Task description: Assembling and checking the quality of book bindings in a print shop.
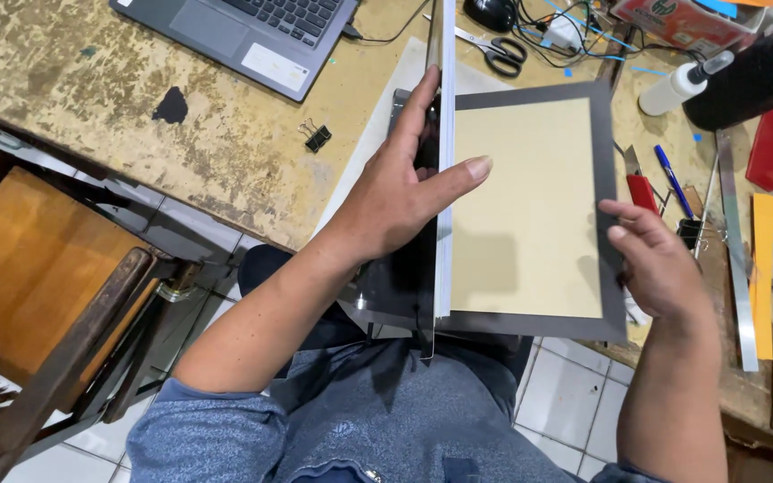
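My left hand grips an upright stack of white pages with a dark cover, thumb over its right face and fingers along the left. The stack stands on edge along the spine of an opened book cover, which lies flat and shows a tan board bordered by dark grey cloth. My right hand rests on the cover's right border, fingers curled over the edge.
A worn wooden table holds a laptop, a black binder clip, scissors, a white glue bottle, a blue pen, a red knife and a metal ruler. A wooden chair stands left.
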